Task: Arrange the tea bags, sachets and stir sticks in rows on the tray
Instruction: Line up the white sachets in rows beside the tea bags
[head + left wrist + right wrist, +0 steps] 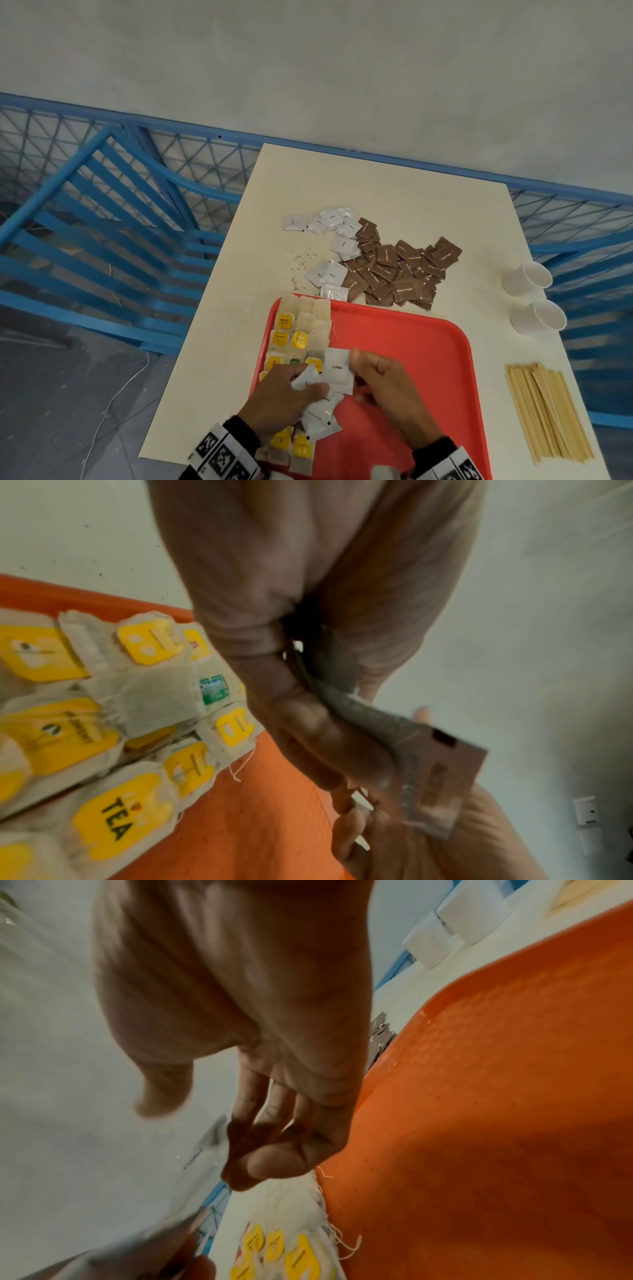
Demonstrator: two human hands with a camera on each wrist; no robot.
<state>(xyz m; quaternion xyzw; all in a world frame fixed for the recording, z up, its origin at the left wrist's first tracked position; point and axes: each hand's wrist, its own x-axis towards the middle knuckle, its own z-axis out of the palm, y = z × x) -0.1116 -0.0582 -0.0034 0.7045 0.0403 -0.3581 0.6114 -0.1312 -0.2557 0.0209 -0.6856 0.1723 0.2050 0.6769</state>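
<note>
A red tray (411,342) lies at the near edge of the table. Yellow-tagged tea bags (301,329) fill rows along its left side, seen close in the left wrist view as tea bags (120,723). Over the tray, my left hand (284,394) grips a bunch of white sachets (320,414); one of those sachets (428,772) shows beside my left hand (377,745). My right hand (387,387) pinches a single white coffee sachet (337,370) at its right edge. In the right wrist view that coffee sachet (137,1164) sits between thumb and fingers of my right hand (202,1139).
Beyond the tray lie loose white sachets (335,240) and a heap of brown sugar sachets (400,270). Wooden stir sticks (544,411) lie on the table's right side, with two paper cups (527,277) behind them. Tea crumbs dot the table (376,188). A blue fence (102,205) surrounds it.
</note>
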